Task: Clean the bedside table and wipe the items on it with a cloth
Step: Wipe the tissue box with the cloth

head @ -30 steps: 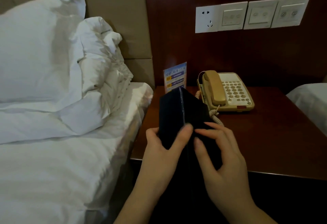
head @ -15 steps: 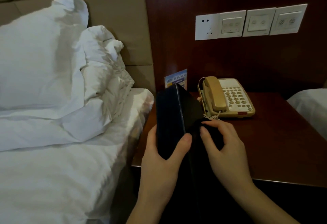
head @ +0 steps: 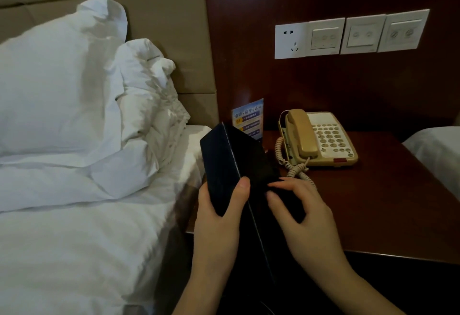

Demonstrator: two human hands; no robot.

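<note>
I hold a dark rectangular box (head: 224, 162) upright over the front left corner of the dark wooden bedside table (head: 378, 205). My left hand (head: 219, 217) grips its lower part, thumb on the front face. My right hand (head: 308, 220) presses what looks like a dark cloth (head: 288, 202) against the box's right face, thumb and fingers curled on it. The cloth is hard to tell apart from the box. A beige telephone (head: 321, 137) with a coiled cord sits at the back of the table. A blue printed card (head: 249, 120) stands behind the box.
A bed with white sheets (head: 74, 240) and pillows (head: 54, 90) lies directly left of the table. A second white bed (head: 438, 150) edges in at the right. Wall sockets and switches (head: 348, 34) sit on the wood panel above the phone.
The box has shifted slightly left and away from the phone. My right hand's fingers have drawn in from a spread pose and slid over the box's right face. My left hand keeps its grip.
</note>
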